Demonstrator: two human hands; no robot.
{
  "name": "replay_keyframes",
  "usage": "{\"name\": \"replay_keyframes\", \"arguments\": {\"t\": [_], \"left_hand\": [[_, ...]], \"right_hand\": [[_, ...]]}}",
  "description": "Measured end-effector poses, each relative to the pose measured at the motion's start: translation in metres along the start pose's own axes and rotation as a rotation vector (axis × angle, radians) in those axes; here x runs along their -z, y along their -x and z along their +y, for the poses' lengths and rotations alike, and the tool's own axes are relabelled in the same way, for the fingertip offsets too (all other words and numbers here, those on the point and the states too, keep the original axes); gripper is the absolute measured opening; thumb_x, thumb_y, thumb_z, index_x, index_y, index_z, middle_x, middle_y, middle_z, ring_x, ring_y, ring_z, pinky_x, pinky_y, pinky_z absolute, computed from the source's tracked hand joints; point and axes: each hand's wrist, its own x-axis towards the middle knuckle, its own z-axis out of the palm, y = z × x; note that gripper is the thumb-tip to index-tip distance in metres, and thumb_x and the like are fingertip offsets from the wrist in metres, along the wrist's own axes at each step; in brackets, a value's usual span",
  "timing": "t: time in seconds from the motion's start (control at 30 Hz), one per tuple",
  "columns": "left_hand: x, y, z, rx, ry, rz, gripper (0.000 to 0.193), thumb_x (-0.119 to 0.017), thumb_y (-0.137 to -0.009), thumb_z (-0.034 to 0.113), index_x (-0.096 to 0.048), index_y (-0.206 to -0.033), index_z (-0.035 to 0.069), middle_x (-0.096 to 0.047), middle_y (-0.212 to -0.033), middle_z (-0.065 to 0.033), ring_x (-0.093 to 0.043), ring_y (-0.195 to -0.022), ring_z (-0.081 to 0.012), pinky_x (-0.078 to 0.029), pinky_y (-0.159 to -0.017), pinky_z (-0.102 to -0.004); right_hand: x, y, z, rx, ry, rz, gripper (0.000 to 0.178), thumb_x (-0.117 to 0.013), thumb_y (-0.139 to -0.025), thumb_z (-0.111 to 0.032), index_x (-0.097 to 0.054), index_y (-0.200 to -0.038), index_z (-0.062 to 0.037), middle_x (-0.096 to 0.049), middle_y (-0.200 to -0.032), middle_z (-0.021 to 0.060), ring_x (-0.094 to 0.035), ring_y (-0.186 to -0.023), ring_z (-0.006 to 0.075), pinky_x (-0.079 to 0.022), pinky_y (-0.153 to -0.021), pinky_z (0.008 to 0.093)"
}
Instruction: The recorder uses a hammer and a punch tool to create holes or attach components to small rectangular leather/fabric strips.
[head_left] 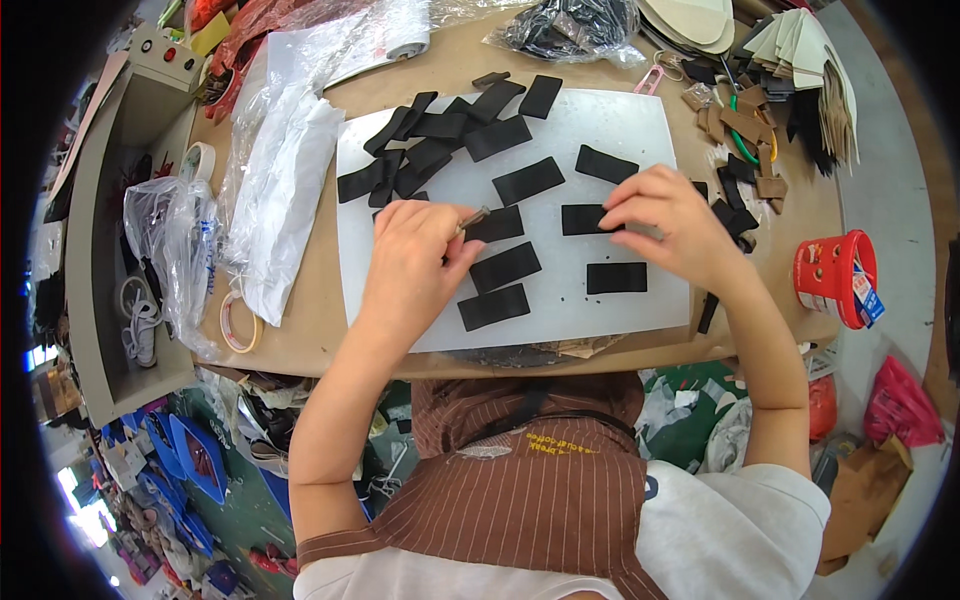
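On a white translucent board [560, 320], several black rectangular strips of material lie flat. My left hand [405, 255] is closed around a short metal rod-like tool [477, 217], beside a black strip [499, 225] in the middle column. My right hand [670, 220] has its thumb and fingers pinched at the right end of another black strip [581, 220]. A short grey-brown piece [645, 230] shows between those fingers; its kind I cannot make out. Below it lies one more black strip [616, 278], with tiny dark bits nearby.
Overlapping black strips [440, 125] fill the board's upper left. Clear plastic and white sheeting [290, 190] lie to the left, near a tape roll [241, 322]. A red tub [833, 278] stands at the right edge. Green-handled scissors [742, 125] sit among brown scraps.
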Motion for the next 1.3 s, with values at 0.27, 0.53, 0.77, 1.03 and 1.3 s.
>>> {"name": "replay_keyframes", "arguments": {"t": [0.27,0.53,0.77,1.03,1.3], "left_hand": [[-0.012,-0.006,0.017,0.183,0.239,0.124,0.014,-0.069,-0.08,0.005,-0.06,-0.091,0.006,-0.059,-0.073,-0.0034,-0.058,-0.077,-0.018,-0.043,-0.082,-0.0328],[0.01,-0.02,0.008,0.66,1.057,0.208,0.013,-0.045,-0.099,0.009,-0.052,-0.107,0.0,-0.061,-0.105,-0.0078,-0.061,-0.094,-0.0119,-0.052,-0.08,-0.0252],[-0.025,-0.056,0.013,0.467,0.844,0.129,0.01,-0.055,-0.096,0.009,-0.059,-0.099,0.001,-0.062,-0.096,-0.0039,-0.062,-0.091,-0.0094,-0.055,-0.076,-0.0248],[-0.041,-0.055,0.006,0.465,0.679,0.123,0.01,-0.054,-0.097,0.009,-0.058,-0.098,0.0,-0.065,-0.087,-0.0032,-0.063,-0.08,-0.0085,-0.056,-0.074,-0.0237],[-0.039,-0.053,0.006,0.469,0.714,0.181,0.009,-0.057,-0.093,0.006,-0.057,-0.093,-0.003,-0.066,-0.082,-0.0078,-0.063,-0.069,-0.0117,-0.053,-0.066,-0.0247]], "right_hand": [[-0.007,0.013,-0.017,-0.032,-0.003,0.097,0.021,-0.072,-0.072,0.0,-0.069,-0.092,-0.0071,-0.062,-0.1,0.0047,-0.057,-0.094,0.0242,-0.048,-0.079,0.0327],[0.029,0.144,-0.023,-0.715,0.287,0.256,0.025,-0.065,-0.084,-0.008,-0.06,-0.107,0.0003,-0.06,-0.101,0.0149,-0.057,-0.097,0.0319,-0.045,-0.086,0.0376],[0.014,0.199,-0.008,-0.711,0.384,0.28,0.023,-0.057,-0.092,-0.014,-0.052,-0.108,0.0018,-0.054,-0.092,0.0147,-0.054,-0.088,0.0305,-0.044,-0.077,0.0392],[0.079,0.136,-0.032,-0.827,-0.691,0.388,0.023,-0.046,-0.102,-0.024,-0.056,-0.107,-0.0043,-0.047,-0.069,-0.0047,-0.037,-0.051,0.0013,-0.029,-0.046,0.017],[0.092,0.015,-0.035,-0.662,-0.456,0.232,0.03,-0.043,-0.102,-0.031,-0.057,-0.105,-0.0053,-0.045,-0.062,-0.0061,-0.036,-0.05,-0.0001,-0.026,-0.043,0.0168]]}}
